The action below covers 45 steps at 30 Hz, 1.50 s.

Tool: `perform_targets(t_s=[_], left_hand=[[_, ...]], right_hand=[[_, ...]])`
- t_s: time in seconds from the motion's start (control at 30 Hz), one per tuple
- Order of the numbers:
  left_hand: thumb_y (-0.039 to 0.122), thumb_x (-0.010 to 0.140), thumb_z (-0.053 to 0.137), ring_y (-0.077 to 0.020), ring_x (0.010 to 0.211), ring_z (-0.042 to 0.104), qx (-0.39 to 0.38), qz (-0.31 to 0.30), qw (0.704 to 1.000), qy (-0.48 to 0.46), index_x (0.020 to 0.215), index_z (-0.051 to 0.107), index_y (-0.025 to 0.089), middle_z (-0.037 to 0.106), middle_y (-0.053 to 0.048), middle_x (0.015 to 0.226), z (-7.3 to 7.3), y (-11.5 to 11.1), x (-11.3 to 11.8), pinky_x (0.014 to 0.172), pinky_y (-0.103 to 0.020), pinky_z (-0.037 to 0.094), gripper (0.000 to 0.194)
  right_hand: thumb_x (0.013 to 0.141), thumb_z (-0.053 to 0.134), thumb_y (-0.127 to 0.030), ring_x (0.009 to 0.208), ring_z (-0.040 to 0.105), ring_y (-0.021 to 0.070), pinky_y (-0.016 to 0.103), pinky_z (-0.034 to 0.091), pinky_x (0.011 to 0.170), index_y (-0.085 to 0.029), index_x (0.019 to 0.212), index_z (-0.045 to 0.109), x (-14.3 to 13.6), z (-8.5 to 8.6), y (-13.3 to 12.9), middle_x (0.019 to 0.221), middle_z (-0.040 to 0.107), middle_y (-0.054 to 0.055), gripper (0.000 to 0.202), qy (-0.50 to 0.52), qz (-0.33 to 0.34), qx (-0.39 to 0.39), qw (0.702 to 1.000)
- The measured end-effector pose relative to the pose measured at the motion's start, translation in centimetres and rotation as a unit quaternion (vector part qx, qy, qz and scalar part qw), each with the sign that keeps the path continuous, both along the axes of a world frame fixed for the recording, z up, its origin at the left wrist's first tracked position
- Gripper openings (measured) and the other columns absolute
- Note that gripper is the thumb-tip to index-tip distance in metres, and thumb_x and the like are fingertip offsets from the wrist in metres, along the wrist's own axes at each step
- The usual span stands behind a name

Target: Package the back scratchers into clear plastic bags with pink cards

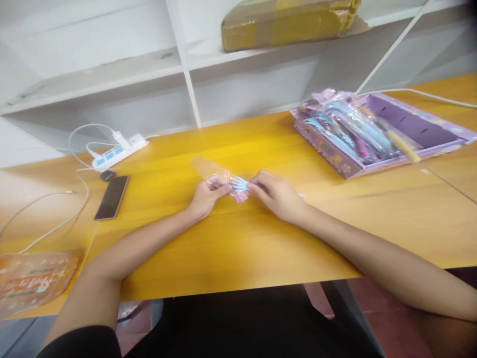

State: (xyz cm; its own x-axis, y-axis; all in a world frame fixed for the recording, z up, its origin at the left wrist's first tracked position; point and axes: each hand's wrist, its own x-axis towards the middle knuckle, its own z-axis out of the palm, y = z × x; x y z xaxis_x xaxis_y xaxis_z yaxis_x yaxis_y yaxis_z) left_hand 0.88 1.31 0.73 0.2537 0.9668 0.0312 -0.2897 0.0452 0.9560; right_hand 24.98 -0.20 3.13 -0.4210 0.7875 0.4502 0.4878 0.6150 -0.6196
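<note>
A light blue back scratcher (239, 185) with a claw-like, pronged head lies between my hands, low over the table. My right hand (278, 195) pinches it just behind the prongs; a small blue tip (302, 195) beyond the palm may be its other end. Fingers and thumb of my left hand (207, 198) close on a clear plastic wrapper (219, 178) with a pinkish printed part, right beside the prongs. Whether the prongs are inside the wrapper or only against it, I cannot tell. My palms hide part of both things.
A purple display box (335, 158) at the right holds several wrapped items (357, 130). At the left are a phone (112, 198), a white power strip (121, 154) with cables, and a clear printed pouch (37, 281). Behind, a shelf carries a taped carton (290, 25).
</note>
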Motion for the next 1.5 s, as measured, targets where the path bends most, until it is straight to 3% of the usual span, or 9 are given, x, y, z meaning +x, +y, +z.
perform_targets(t_s=[0.17, 0.3, 0.63, 0.77, 0.83, 0.93, 1.07, 1.17, 1.5], left_hand=[[0.044, 0.074, 0.098, -0.0172, 0.082, 0.076, 0.016, -0.01, 1.0, 0.012, 0.091, 0.078, 0.018, 0.08, -0.004, 0.089, -0.2, 0.1, 0.0, 0.082, -0.031, 0.064, 0.038], [0.048, 0.076, 0.097, -0.0194, 0.085, 0.078, 0.017, -0.023, 0.999, 0.021, 0.099, 0.08, 0.018, 0.082, -0.006, 0.094, -0.1, 0.1, -0.1, 0.085, -0.034, 0.064, 0.041], [0.05, 0.081, 0.092, -0.0245, 0.097, 0.078, 0.042, -0.095, 0.993, 0.059, 0.097, 0.084, 0.019, 0.083, -0.01, 0.103, -0.2, 0.0, -0.7, 0.098, -0.039, 0.06, 0.036], [0.053, 0.082, 0.091, -0.0237, 0.093, 0.078, 0.021, -0.116, 0.992, 0.052, 0.097, 0.084, 0.019, 0.082, -0.009, 0.1, -0.2, -0.2, -0.6, 0.094, -0.038, 0.061, 0.038], [0.052, 0.08, 0.093, -0.0212, 0.087, 0.076, 0.021, -0.099, 0.993, 0.058, 0.094, 0.084, 0.018, 0.081, -0.008, 0.094, -0.4, -0.3, -0.5, 0.088, -0.035, 0.06, 0.038], [0.05, 0.074, 0.097, -0.0156, 0.078, 0.071, 0.015, 0.014, 0.999, 0.025, 0.091, 0.082, 0.018, 0.079, -0.004, 0.088, -0.6, -0.1, -0.4, 0.08, -0.029, 0.057, 0.039], [0.051, 0.068, 0.1, -0.0113, 0.073, 0.066, -0.025, 0.136, 0.988, -0.063, 0.084, 0.078, 0.018, 0.075, -0.001, 0.083, -0.3, 0.5, -0.5, 0.072, -0.025, 0.055, 0.043], [0.051, 0.07, 0.099, -0.0115, 0.072, 0.066, -0.047, 0.117, 0.989, -0.078, 0.082, 0.076, 0.017, 0.075, -0.002, 0.082, 0.0, 0.8, -0.6, 0.071, -0.026, 0.055, 0.043], [0.04, 0.062, 0.105, -0.0117, 0.079, 0.071, -0.075, 0.075, 0.991, -0.086, 0.083, 0.08, 0.014, 0.079, -0.003, 0.087, 0.2, 0.4, -0.6, 0.08, -0.028, 0.059, 0.041]], right_hand=[[0.109, 0.061, -0.047, 0.074, 0.064, 0.0186, 0.033, 0.05, 0.07, -0.022, 0.107, 0.064, -0.1, -0.5, -0.2, 0.086, 0.069, 0.004, 0.026, 0.041, -0.008, -0.034, 0.999], [0.105, 0.065, -0.054, 0.069, 0.063, 0.0174, 0.032, 0.051, 0.065, -0.024, 0.124, 0.055, -0.3, -0.8, -0.6, 0.082, 0.068, 0.0, 0.037, 0.076, -0.016, -0.066, 0.995], [0.099, 0.072, -0.061, 0.054, 0.058, 0.0127, 0.029, 0.048, 0.053, -0.027, 0.12, 0.049, -0.9, 0.3, -1.8, 0.075, 0.062, -0.005, 0.046, 0.142, -0.004, -0.155, 0.978], [0.1, 0.072, -0.057, 0.058, 0.06, 0.0137, 0.029, 0.049, 0.056, -0.026, 0.121, 0.05, -1.2, 0.1, -2.0, 0.075, 0.063, -0.004, 0.044, 0.127, -0.011, -0.14, 0.982], [0.101, 0.07, -0.056, 0.061, 0.061, 0.0151, 0.029, 0.049, 0.058, -0.026, 0.124, 0.05, -1.3, 0.0, -2.0, 0.077, 0.063, -0.003, 0.043, 0.108, -0.002, -0.116, 0.987], [0.103, 0.066, -0.054, 0.064, 0.063, 0.0175, 0.03, 0.048, 0.059, -0.024, 0.132, 0.052, -0.9, 0.2, -1.8, 0.084, 0.07, 0.001, 0.044, 0.051, 0.003, -0.106, 0.993], [0.111, 0.051, -0.044, 0.069, 0.067, 0.0202, 0.032, 0.046, 0.065, -0.022, 0.108, 0.067, 0.1, 0.7, -0.8, 0.083, 0.074, 0.005, 0.028, -0.082, 0.009, -0.127, 0.989], [0.113, 0.045, -0.041, 0.072, 0.068, 0.0203, 0.032, 0.047, 0.069, -0.022, 0.098, 0.07, 0.4, 0.7, -0.3, 0.083, 0.074, 0.005, 0.035, -0.092, 0.027, -0.124, 0.988], [0.113, 0.049, -0.043, 0.073, 0.07, 0.0192, 0.031, 0.05, 0.071, -0.02, 0.103, 0.076, -1.1, -0.4, -1.1, 0.088, 0.079, 0.005, 0.036, -0.006, 0.037, -0.125, 0.991]])
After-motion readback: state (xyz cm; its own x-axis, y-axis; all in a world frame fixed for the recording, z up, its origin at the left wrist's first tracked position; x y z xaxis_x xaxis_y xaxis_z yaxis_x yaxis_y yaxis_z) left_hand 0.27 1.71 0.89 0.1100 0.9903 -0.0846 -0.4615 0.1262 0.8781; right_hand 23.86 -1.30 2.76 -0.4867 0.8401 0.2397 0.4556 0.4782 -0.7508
